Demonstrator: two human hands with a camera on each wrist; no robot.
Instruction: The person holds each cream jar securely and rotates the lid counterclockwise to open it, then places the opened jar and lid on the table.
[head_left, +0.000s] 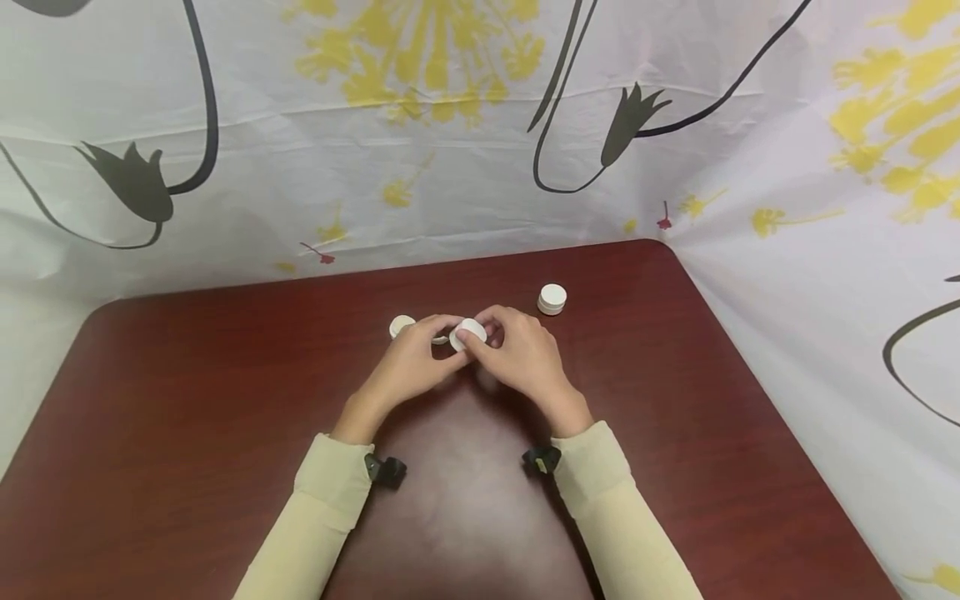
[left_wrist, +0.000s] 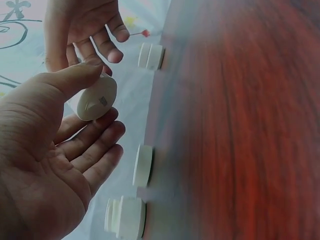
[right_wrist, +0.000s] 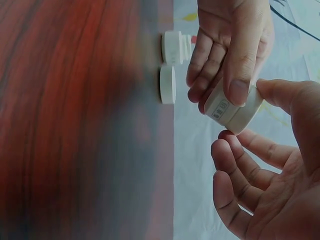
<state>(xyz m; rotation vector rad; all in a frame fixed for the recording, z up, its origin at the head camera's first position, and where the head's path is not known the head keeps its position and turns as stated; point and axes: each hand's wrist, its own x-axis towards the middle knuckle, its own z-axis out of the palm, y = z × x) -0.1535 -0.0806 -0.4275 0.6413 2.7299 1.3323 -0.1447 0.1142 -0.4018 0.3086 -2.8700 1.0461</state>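
1. White, round, plastic-looking jar [head_left: 472,332]: it is held up in the air, above the shiny red-brown wooden tabletop [head_left: 225,417].
2. The grip is clamped on it from both sides. The left hand [head_left: 411,358] and the right hand [head_left: 527,354] both pinch it with thumb and fingers.
3. A thin line runs around it, so I think its lid is on. I can't tell how tight.
4. Past the left hand, a short white jar with a screw neck [left_wrist: 131,218] has no lid on. A flat, round white lid [left_wrist: 143,166] lies just beside it. That pair looks not done.
5. Past the right hand, a small white two-layer jar [head_left: 552,300] looks done up.
6. In the head view, the left hand partly hides the bare-necked jar and the loose lid.
7. Behind hangs a white cloth with yellow and grey flowers [head_left: 465,196].
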